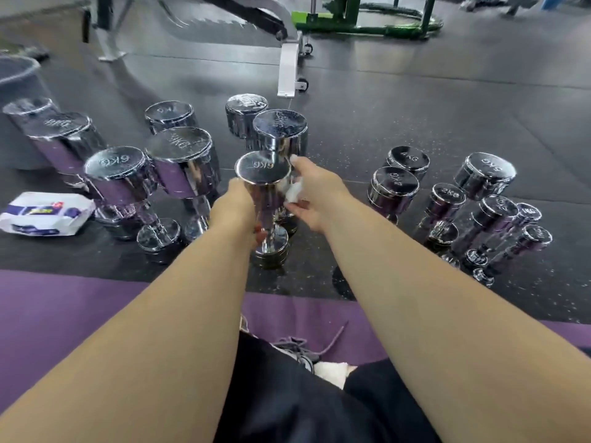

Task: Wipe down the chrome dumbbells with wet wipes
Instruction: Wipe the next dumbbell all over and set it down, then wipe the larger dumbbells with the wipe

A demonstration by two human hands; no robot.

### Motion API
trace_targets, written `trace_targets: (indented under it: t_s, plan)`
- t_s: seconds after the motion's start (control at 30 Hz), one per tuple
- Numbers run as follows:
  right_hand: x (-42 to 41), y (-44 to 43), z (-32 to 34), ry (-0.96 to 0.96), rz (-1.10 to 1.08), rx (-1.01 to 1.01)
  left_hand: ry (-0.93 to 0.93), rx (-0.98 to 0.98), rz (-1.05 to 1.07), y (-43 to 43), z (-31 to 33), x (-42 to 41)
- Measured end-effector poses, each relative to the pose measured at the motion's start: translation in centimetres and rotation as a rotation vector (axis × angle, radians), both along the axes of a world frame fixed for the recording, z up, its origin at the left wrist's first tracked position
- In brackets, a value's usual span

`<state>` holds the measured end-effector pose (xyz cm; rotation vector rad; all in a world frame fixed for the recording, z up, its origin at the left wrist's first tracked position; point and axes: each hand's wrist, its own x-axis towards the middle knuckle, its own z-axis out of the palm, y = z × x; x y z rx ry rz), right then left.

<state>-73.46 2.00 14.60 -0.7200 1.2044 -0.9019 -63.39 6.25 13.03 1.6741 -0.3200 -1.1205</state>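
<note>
A chrome 6KG dumbbell (263, 177) stands upright on the dark rubber floor just past a purple mat. My left hand (235, 207) grips its handle from the left side. My right hand (311, 195) holds a crumpled white wet wipe (292, 190) against the right side of the upper head. A white and purple pack of wipes (44, 212) lies on the floor at the left.
Several upright chrome dumbbells stand behind and left (120, 174), and a smaller group stands at the right (393, 190). A grey bin (19, 87) is at far left. A bench frame (289, 68) and green equipment (367, 17) stand further back. The purple mat (64, 314) lies under my legs.
</note>
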Motion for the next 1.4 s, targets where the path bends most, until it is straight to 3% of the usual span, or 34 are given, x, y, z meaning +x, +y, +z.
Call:
trace_targets:
  t_s: [0.13,0.27,0.4,0.57,0.77,0.97,1.13,1.3,1.4]
  plan:
    - [0.8,-1.1,0.0,0.178,0.104,-0.026,0.131,-0.091,-0.066,-1.3,0.0,0.3]
    - [1.0,-2.2,-0.8,0.2,0.209,0.022,0.244,-0.138,-0.064,-2.3,0.0,0.7]
    - [1.4,-2.3,-2.2,0.066,0.194,0.034,0.196,-0.2,-0.066,-2.7,-1.5,0.5]
    - [-0.5,-0.3,-4.5,0.012,0.021,-0.075,0.074,-0.228,-0.132,-2.9,-2.5,-1.3]
    - [-7.9,3.1,-4.9,-0.058,-0.043,-0.207,0.053,-0.222,-0.414,-2.3,-2.7,-6.1]
    - [-11.0,2.0,-4.3,0.082,0.007,-0.146,0.066,-0.163,-0.521,-1.8,-2.7,-8.2]
    - [-11.8,2.5,-3.1,0.064,0.071,-0.082,0.059,-0.08,-0.604,-1.4,-1.9,-7.6]
    - [-11.4,3.0,-2.0,0.023,0.007,0.012,0.009,-0.036,-0.574,-0.1,-0.5,-8.4]
    - [-11.6,3.1,-1.6,0.145,-0.048,-0.06,-0.042,0.001,-0.593,0.0,0.3,-8.5]
